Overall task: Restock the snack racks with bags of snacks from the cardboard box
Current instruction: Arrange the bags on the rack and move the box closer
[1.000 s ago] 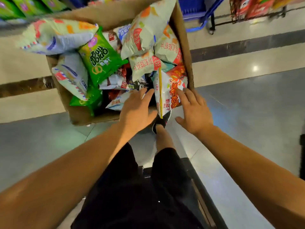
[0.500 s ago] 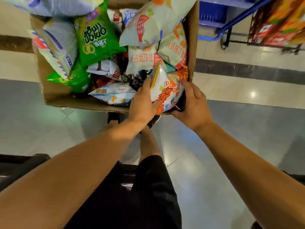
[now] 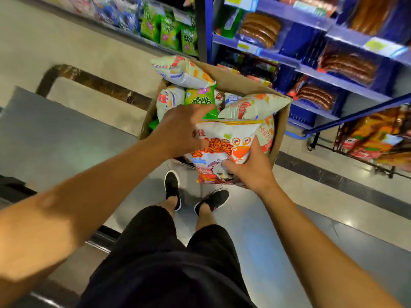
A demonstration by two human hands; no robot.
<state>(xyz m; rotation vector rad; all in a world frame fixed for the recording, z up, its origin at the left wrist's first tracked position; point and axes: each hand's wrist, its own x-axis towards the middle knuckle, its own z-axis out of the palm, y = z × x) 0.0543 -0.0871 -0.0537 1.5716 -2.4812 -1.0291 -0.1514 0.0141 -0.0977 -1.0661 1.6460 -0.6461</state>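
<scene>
Both hands hold one snack bag over the near edge of the cardboard box point(image 3: 281, 121). The crab bag point(image 3: 224, 150), white with an orange cartoon crab and red lettering, stands roughly upright just above the box's near wall. The left hand point(image 3: 180, 130) grips its upper left corner, fingers curled around the edge. The right hand point(image 3: 251, 170) clasps the lower right part, thumb on the front face and the other fingers behind, out of sight. The box sits on the floor point(image 3: 66, 134), heaped with more bags: a green bag point(image 3: 200, 101) just beyond the left hand, pale bags around it. Blue shelves point(image 3: 311, 70) with packed sausages stand behind the box, and green packets point(image 3: 169, 30) line a rack farther left. Two black shoes point(image 3: 172, 187) stand on the floor just before the box.
</scene>
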